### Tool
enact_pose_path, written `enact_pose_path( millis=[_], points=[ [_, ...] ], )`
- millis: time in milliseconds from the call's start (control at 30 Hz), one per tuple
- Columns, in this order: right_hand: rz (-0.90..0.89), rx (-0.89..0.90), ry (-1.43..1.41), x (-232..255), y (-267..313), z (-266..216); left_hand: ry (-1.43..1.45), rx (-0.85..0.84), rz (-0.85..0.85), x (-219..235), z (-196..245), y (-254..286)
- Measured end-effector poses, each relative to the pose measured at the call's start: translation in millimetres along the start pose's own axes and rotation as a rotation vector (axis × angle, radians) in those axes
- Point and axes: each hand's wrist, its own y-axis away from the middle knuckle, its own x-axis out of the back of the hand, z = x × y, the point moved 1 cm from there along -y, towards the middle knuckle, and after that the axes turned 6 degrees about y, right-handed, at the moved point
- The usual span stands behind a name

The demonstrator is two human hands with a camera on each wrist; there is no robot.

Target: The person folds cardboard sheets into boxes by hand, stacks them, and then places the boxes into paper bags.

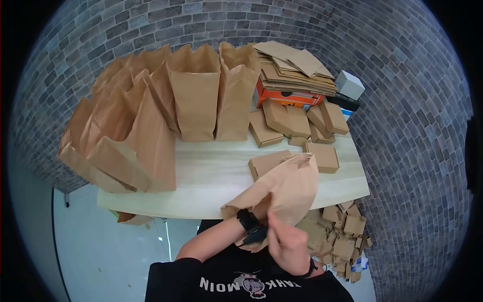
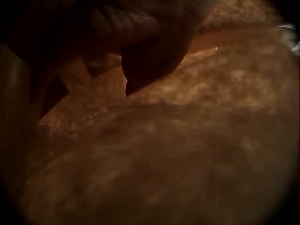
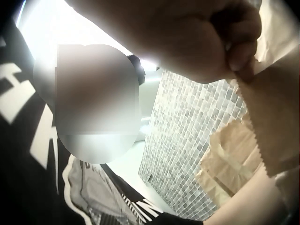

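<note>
A brown paper bag (image 1: 294,183) is held at the table's front edge, its mouth toward the person's body. The left hand (image 2: 145,37) is inside it, hidden from the head view past the wrist. In the dark left wrist view its thumb points down, apart from the fingers, with bag paper all around. The right hand (image 1: 289,244) has its fingers curled and pinches the bag's rim. Up close in the right wrist view, thumb and fingers grip the zigzag-cut paper edge (image 3: 262,126).
Several opened paper bags (image 1: 193,100) stand upright on the table's left and back. Flat folded bags (image 1: 297,75) lie on an orange box (image 1: 287,95). Small cardboard boxes (image 1: 287,121) lie at the right, and more are heaped on the floor (image 1: 344,241). A brick-patterned wall stands behind.
</note>
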Motion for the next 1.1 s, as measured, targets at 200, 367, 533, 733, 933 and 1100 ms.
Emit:
enact_pose_path(
  millis=[200,367,533,733,933,1100],
  points=[
    [0.302,-0.22,0.071,43.4,17.1,6.8,-0.408,-0.084,-0.129,-24.4,-6.9,-13.9],
    [0.421,-0.311,0.102,64.7,17.5,10.9,-1.018,-0.289,-0.234,-55.7,-15.1,-24.0],
    [0.393,-0.158,0.153,73.4,17.0,-2.6,-1.331,-0.383,-0.261,-64.0,-16.2,-34.3],
    [0.25,-0.004,0.137,63.7,16.3,-16.1,-1.514,-0.44,-0.212,-62.1,-1.8,-52.1],
    [0.336,-0.027,0.106,68.1,18.0,-6.0,-1.635,-0.591,-0.161,-92.6,8.2,-92.8],
    [0.525,-0.375,-0.001,95.5,-16.8,41.4,-1.796,-0.541,-0.324,-92.7,-10.9,-87.2]
  ],
)
